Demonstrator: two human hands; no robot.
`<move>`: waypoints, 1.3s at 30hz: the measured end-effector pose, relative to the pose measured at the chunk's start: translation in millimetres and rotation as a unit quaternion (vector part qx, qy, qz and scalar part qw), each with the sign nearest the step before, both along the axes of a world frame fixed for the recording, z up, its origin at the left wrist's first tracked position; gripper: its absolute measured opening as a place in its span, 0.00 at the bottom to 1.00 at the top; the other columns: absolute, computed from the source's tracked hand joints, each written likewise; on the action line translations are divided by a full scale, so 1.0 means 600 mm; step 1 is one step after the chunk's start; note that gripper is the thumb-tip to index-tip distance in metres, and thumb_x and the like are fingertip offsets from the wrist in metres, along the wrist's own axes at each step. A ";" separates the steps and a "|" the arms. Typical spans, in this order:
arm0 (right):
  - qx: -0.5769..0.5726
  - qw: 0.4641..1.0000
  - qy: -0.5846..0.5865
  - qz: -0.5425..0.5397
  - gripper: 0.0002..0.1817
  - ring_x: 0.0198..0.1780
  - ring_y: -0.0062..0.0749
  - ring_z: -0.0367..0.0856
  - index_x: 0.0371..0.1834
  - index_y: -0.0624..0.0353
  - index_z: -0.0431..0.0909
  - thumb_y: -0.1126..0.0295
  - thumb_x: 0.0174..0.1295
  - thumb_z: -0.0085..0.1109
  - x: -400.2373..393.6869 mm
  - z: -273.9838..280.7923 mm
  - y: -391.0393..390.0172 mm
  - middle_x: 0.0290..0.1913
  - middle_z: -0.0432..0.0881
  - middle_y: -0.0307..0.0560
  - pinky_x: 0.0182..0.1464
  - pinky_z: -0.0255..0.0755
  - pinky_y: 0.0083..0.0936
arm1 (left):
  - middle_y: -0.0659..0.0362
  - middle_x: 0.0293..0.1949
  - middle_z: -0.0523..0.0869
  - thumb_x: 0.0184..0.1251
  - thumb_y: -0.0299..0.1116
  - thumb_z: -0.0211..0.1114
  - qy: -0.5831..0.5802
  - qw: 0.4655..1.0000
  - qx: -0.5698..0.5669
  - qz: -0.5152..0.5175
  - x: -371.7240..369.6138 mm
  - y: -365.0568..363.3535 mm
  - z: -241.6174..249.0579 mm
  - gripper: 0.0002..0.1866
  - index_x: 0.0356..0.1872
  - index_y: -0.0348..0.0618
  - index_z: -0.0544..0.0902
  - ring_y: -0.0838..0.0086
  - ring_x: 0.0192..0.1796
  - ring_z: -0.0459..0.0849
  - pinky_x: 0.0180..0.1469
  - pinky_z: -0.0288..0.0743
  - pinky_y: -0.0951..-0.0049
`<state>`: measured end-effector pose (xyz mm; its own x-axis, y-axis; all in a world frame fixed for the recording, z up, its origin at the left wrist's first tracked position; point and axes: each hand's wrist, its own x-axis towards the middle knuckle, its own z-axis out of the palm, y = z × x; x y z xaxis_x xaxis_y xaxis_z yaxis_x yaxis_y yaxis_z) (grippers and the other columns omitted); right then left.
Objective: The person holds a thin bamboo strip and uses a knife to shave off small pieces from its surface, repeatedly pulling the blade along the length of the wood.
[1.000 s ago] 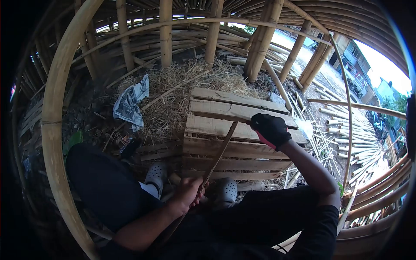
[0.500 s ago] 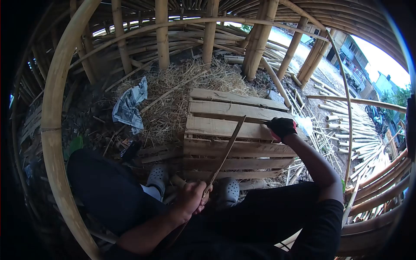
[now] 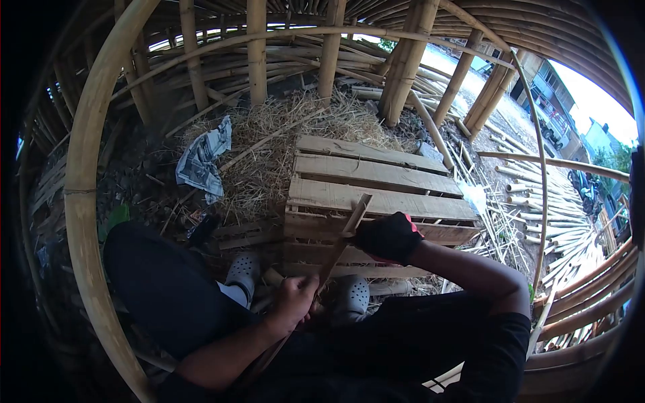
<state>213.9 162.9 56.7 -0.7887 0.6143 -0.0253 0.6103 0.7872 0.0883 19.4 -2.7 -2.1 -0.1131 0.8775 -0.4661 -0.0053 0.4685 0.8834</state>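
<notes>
My left hand (image 3: 295, 300) is closed around a long, flat bamboo strip (image 3: 337, 250), low between my knees. The strip slants up and away to the right, its far end over the front edge of a wooden slatted crate (image 3: 376, 195). My right hand (image 3: 386, 238), in a black glove with red on it, is closed and sits against the upper part of the strip. A small part of something shows between the glove and the strip, but the glove hides what it is. The strip's lower end runs back beside my left forearm.
A thick bamboo pole (image 3: 82, 168) curves upright at my left. Crumpled newspaper (image 3: 203, 161) lies by dry straw (image 3: 255, 178) behind the crate. Bamboo posts (image 3: 257, 54) stand beyond, and cut bamboo poles (image 3: 547, 215) lie at right. My grey clogs (image 3: 353, 295) are below.
My right hand has come from above the crate's right side toward me and left, down to the strip. My left hand has shifted slightly left; the strip still slants between my knees.
</notes>
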 end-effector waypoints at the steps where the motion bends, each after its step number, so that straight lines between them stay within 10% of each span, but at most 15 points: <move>1: 0.017 0.999 0.002 0.029 0.22 0.29 0.36 0.85 0.34 0.44 0.82 0.43 0.68 0.45 0.004 -0.003 0.013 0.29 0.84 0.38 0.27 0.77 0.36 | 0.65 0.16 0.75 0.74 0.50 0.52 0.003 1.000 -0.002 -0.001 0.000 -0.001 0.001 0.20 0.33 0.44 0.80 0.84 0.12 0.69 0.13 0.60 0.82; 14: 0.145 0.988 -0.040 0.027 0.22 0.27 0.38 0.84 0.29 0.45 0.82 0.43 0.66 0.47 0.058 -0.013 0.144 0.25 0.84 0.39 0.25 0.75 0.36 | 0.65 0.15 0.74 0.74 0.49 0.52 -0.047 0.999 0.026 -0.006 0.008 0.006 -0.006 0.21 0.32 0.41 0.80 0.84 0.12 0.69 0.13 0.63 0.82; 21: 0.250 0.933 -0.011 -0.257 0.25 0.29 0.41 0.85 0.30 0.50 0.82 0.42 0.67 0.47 0.194 0.011 0.215 0.26 0.84 0.45 0.31 0.76 0.38 | 0.66 0.15 0.73 0.75 0.49 0.52 -0.066 0.998 0.022 0.000 -0.016 -0.005 0.013 0.20 0.34 0.43 0.82 0.85 0.11 0.67 0.12 0.60 0.83; 26: 0.230 0.950 0.128 -0.168 0.21 0.24 0.45 0.83 0.28 0.51 0.76 0.45 0.66 0.50 0.105 0.010 0.143 0.21 0.81 0.47 0.26 0.74 0.41 | 0.66 0.15 0.74 0.75 0.48 0.52 -0.033 0.999 0.027 0.009 -0.007 0.001 0.003 0.19 0.35 0.43 0.82 0.86 0.11 0.67 0.12 0.59 0.84; 36: 0.185 0.978 0.039 0.083 0.13 0.29 0.40 0.82 0.52 0.53 0.77 0.65 0.70 0.47 0.031 -0.010 0.072 0.25 0.80 0.46 0.27 0.74 0.37 | 0.66 0.15 0.73 0.75 0.46 0.51 -0.101 0.994 0.027 0.037 -0.032 -0.002 0.063 0.19 0.34 0.42 0.81 0.85 0.11 0.67 0.13 0.59 0.84; 39: 0.237 0.970 0.014 -0.060 0.14 0.27 0.39 0.82 0.54 0.51 0.76 0.67 0.69 0.47 0.068 -0.031 0.142 0.26 0.80 0.45 0.26 0.73 0.36 | 0.66 0.15 0.73 0.75 0.46 0.51 -0.095 0.995 0.031 0.031 -0.032 -0.003 0.061 0.20 0.34 0.41 0.81 0.85 0.11 0.67 0.13 0.59 0.84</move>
